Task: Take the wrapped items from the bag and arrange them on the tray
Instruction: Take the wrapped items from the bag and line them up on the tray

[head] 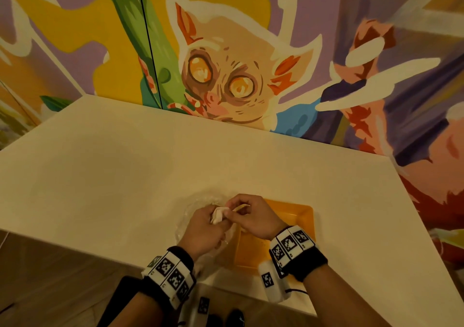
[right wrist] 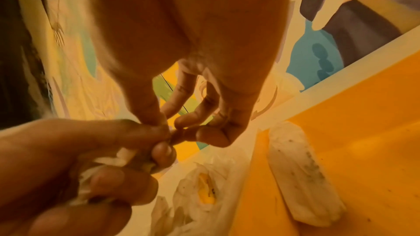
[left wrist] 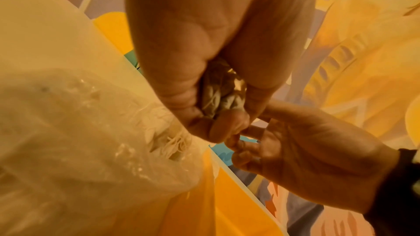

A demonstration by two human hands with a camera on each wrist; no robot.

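A white wrapped item is held just above the clear plastic bag, at the left edge of the orange tray. My left hand grips it with curled fingers; the crumpled wrapper shows between them. My right hand pinches the item's end between thumb and forefinger, right against the left fingers. Another wrapped item lies flat on the tray near its left rim. The bag lies crumpled below my hands, with something pale and yellow inside.
The bag and tray sit near the front edge of a white table. A painted mural wall stands right behind the table's far edge. Floor and shoes show below the front edge.
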